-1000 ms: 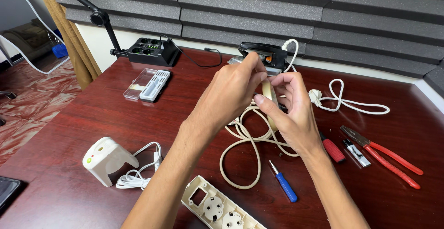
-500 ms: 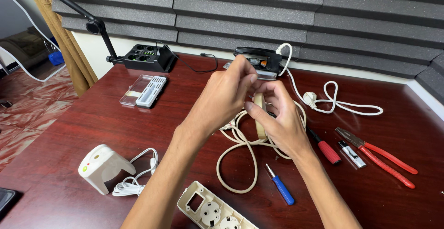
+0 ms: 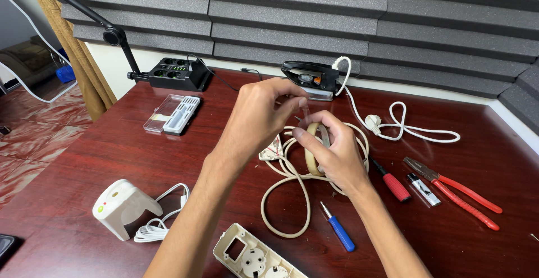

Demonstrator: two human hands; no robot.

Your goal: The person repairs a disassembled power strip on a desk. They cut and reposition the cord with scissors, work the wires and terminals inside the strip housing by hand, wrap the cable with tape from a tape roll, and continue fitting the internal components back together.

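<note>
My right hand (image 3: 336,155) grips a beige roll of tape (image 3: 315,149), held upright over the dark red table (image 3: 90,160). My left hand (image 3: 261,115) sits just above it, thumb and fingers pinched on the clear tape end pulled up from the roll. Under both hands lies a coiled beige cable (image 3: 289,199) with a small white part (image 3: 270,150) at its upper left. A blue-handled screwdriver (image 3: 338,227) lies just below my right wrist.
A white socket strip (image 3: 252,255) lies at the near edge. A white device with a thin cord (image 3: 120,208) sits left. Red-handled screwdriver (image 3: 393,183), lighter (image 3: 424,189) and red pliers (image 3: 457,192) lie right. A black iron (image 3: 309,80) with white cord, a clear case (image 3: 173,113) and a black charger (image 3: 177,73) stand behind.
Both hands have dropped slightly and shifted with the tape roll. My left hand's fingers now pinch the tape end above the roll.
</note>
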